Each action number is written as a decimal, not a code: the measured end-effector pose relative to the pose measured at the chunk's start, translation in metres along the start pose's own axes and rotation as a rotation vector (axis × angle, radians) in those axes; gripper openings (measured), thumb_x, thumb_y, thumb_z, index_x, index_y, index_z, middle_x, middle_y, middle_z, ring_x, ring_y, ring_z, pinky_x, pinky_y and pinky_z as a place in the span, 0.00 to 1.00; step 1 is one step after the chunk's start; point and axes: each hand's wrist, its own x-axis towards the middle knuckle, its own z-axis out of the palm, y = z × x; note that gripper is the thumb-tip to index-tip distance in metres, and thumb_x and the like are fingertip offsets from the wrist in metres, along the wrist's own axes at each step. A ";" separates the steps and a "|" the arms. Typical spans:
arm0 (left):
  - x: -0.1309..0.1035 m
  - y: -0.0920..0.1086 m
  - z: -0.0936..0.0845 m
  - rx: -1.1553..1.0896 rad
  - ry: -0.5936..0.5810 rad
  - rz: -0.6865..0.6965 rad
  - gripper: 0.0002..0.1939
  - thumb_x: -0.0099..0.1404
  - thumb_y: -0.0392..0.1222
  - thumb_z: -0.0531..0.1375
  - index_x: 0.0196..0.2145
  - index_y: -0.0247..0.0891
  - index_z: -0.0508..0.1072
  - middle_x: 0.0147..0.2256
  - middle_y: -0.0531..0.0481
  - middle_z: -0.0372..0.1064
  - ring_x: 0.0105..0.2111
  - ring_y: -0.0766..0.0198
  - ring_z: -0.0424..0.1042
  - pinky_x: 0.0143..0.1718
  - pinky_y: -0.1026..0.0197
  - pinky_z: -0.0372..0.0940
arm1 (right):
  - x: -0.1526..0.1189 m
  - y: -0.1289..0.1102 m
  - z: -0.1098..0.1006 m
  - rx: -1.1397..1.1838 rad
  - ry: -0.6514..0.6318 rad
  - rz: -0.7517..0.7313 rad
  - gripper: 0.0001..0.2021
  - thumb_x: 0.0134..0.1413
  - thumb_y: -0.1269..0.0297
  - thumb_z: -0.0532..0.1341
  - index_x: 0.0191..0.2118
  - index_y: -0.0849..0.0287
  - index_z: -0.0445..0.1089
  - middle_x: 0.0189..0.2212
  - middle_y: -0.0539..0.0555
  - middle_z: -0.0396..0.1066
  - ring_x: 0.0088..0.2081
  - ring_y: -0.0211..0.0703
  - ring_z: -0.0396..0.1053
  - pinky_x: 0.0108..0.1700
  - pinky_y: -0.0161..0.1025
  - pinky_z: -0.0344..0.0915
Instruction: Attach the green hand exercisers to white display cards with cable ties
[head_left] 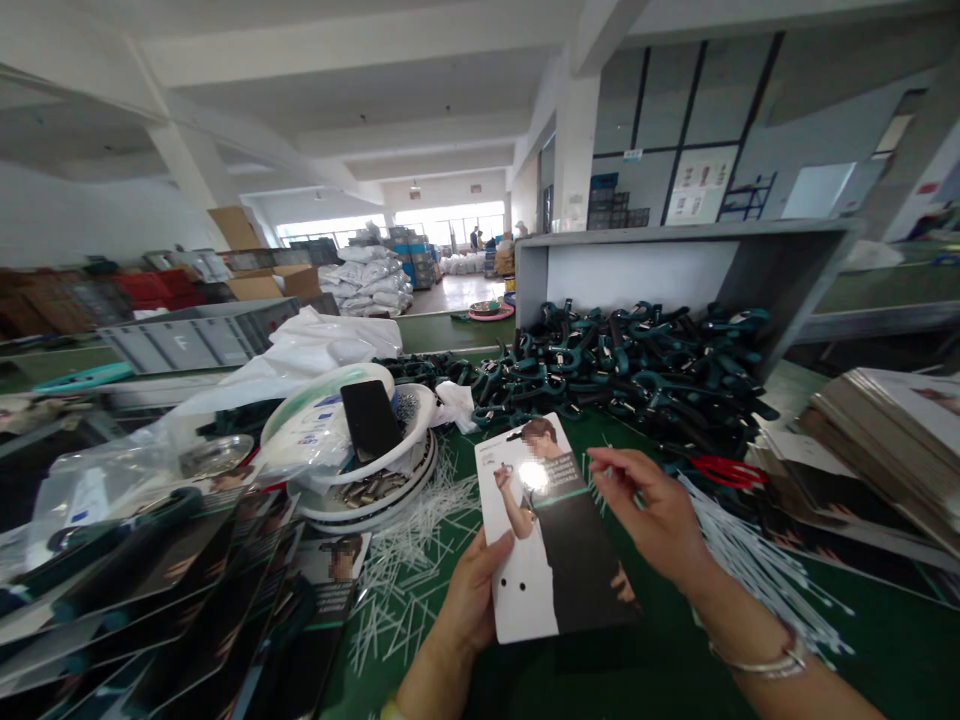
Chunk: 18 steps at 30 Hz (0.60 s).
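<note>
My left hand (pixel 480 590) grips a printed backing card (pixel 525 590) by its lower left edge, thumb on the front. White on the left and dark grey on the right, the card has a slot near its top and two small holes low down. Just off its upper right edge is my right hand (pixel 656 510), fingers bent and drawn together; whatever they may pinch is too small to make out. White cable ties (pixel 757 560) lie in a bundle beside my right wrist, and more loose ties (pixel 405 570) are scattered left of the card.
A grey crate (pixel 795 290) on its side spills dark green and black clamp-like tools (pixel 600 360). Red-handled scissors (pixel 727 470) lie near stacked cards (pixel 870 430). At left, a phone (pixel 371 420) rests on white tubs (pixel 420 420), beside cards with tools attached (pixel 150 570).
</note>
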 end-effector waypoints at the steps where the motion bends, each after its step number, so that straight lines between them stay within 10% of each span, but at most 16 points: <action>1: 0.000 0.000 0.001 0.031 -0.004 0.008 0.24 0.55 0.40 0.64 0.49 0.33 0.67 0.38 0.43 0.74 0.34 0.58 0.73 0.38 0.58 0.65 | 0.002 -0.004 -0.002 -0.175 -0.090 -0.127 0.13 0.52 0.59 0.58 0.44 0.55 0.71 0.39 0.56 0.70 0.41 0.46 0.65 0.43 0.45 0.62; 7: -0.005 -0.002 0.004 0.194 0.024 0.009 0.28 0.55 0.41 0.64 0.53 0.36 0.64 0.38 0.44 0.74 0.32 0.58 0.73 0.35 0.59 0.65 | 0.003 -0.010 0.024 -0.569 -0.433 -0.344 0.07 0.54 0.66 0.57 0.32 0.57 0.73 0.36 0.55 0.70 0.41 0.47 0.65 0.42 0.44 0.61; 11: -0.005 -0.003 0.007 0.204 0.051 -0.042 0.28 0.53 0.42 0.65 0.51 0.36 0.66 0.39 0.42 0.74 0.33 0.56 0.74 0.35 0.58 0.65 | 0.005 -0.003 0.038 -0.426 -0.286 -0.347 0.08 0.57 0.69 0.53 0.32 0.59 0.70 0.34 0.55 0.70 0.41 0.45 0.66 0.44 0.42 0.61; 15: -0.001 0.004 0.006 0.229 0.113 0.017 0.36 0.48 0.45 0.68 0.54 0.37 0.63 0.40 0.41 0.74 0.34 0.53 0.74 0.36 0.56 0.66 | 0.024 0.007 0.014 -0.355 -0.165 -0.259 0.09 0.58 0.62 0.53 0.37 0.59 0.68 0.38 0.56 0.70 0.41 0.42 0.66 0.44 0.38 0.62; 18: 0.006 0.018 0.000 0.312 0.184 0.077 0.42 0.44 0.44 0.70 0.56 0.40 0.61 0.43 0.42 0.73 0.39 0.49 0.73 0.40 0.55 0.66 | 0.036 0.038 -0.023 -0.725 -0.163 -0.036 0.13 0.60 0.61 0.50 0.40 0.59 0.69 0.38 0.57 0.71 0.39 0.42 0.68 0.42 0.38 0.63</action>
